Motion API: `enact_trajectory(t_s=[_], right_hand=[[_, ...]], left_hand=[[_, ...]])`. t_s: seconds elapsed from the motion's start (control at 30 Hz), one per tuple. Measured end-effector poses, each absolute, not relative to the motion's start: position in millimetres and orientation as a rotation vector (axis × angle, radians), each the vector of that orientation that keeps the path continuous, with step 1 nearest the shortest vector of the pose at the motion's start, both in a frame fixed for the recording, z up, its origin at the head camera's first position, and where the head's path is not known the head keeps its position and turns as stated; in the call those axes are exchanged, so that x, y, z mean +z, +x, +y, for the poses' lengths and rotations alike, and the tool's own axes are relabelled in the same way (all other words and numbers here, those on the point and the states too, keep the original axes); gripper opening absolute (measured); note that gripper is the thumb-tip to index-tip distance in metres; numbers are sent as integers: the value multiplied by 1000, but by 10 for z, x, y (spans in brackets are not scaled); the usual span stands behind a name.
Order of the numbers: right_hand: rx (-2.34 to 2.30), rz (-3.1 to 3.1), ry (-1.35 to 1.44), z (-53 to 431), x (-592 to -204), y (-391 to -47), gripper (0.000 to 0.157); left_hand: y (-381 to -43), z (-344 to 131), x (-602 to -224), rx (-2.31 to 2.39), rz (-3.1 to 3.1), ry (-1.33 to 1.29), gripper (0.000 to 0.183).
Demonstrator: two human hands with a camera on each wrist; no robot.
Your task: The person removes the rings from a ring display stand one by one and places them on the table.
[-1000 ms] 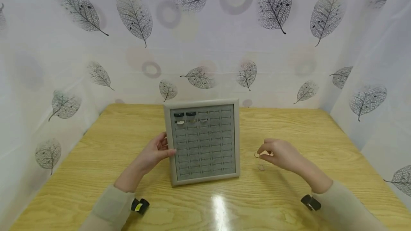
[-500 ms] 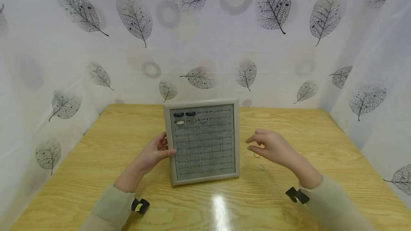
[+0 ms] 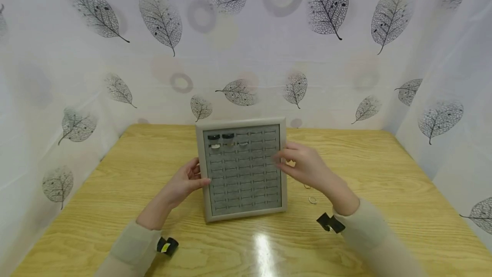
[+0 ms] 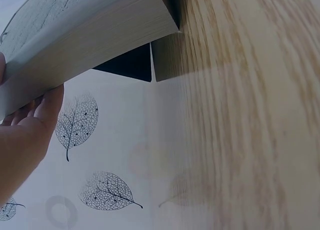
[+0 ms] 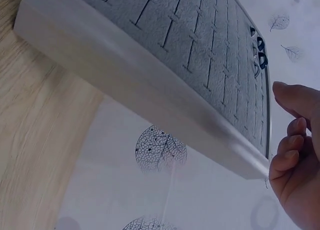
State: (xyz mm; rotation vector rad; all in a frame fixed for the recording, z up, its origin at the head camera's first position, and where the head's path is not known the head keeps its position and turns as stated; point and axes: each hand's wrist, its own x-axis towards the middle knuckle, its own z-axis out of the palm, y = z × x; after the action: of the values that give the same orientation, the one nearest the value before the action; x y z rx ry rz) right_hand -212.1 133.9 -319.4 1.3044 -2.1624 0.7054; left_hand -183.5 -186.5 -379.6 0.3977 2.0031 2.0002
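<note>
A ring display case (image 3: 243, 218) with a pale frame and grey slotted padding leans back on the table. My left hand (image 3: 183, 187) grips its left side, thumb on the front, fingers behind. Two black rings (image 3: 228, 136) sit in the top row, with a silvery ring (image 3: 215, 145) and other slim rings below. My right hand (image 3: 307, 166) is at the case's right edge, thumb and index tips close together over the padding. Its other fingers (image 5: 290, 145) curl in the right wrist view. I cannot tell whether a ring is between the fingertips.
Two thin rings lie on the wooden table (image 3: 153, 148) right of the case: a silvery ring (image 3: 312, 200) and another ring (image 3: 307, 186) partly by the right hand. A leaf-print curtain (image 3: 246, 46) surrounds the table at the back and sides.
My right hand has moved left and up from the loose rings on the table to the case's right edge. The left hand and the case have stayed in place.
</note>
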Motion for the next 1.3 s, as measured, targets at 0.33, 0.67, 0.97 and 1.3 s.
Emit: enact_trajectory(t_s=[0.33, 0.67, 0.97, 1.3], right_hand=[[709, -2039, 1308, 1019, -3079, -2179, 17], [676, -1973, 1262, 780, -3064, -2285, 13], [643, -1982, 1209, 650, -3144, -2358, 10], [583, -1993, 1173, 605, -3151, -2370, 7]], left_hand=[[-1837, -1861, -3791, 1996, 1998, 402, 75], [-1828, -1858, -3792, 1995, 1996, 392, 73], [-1821, -1856, -3782, 1988, 1995, 386, 74], [-1822, -1866, -3784, 2002, 1982, 407, 73]])
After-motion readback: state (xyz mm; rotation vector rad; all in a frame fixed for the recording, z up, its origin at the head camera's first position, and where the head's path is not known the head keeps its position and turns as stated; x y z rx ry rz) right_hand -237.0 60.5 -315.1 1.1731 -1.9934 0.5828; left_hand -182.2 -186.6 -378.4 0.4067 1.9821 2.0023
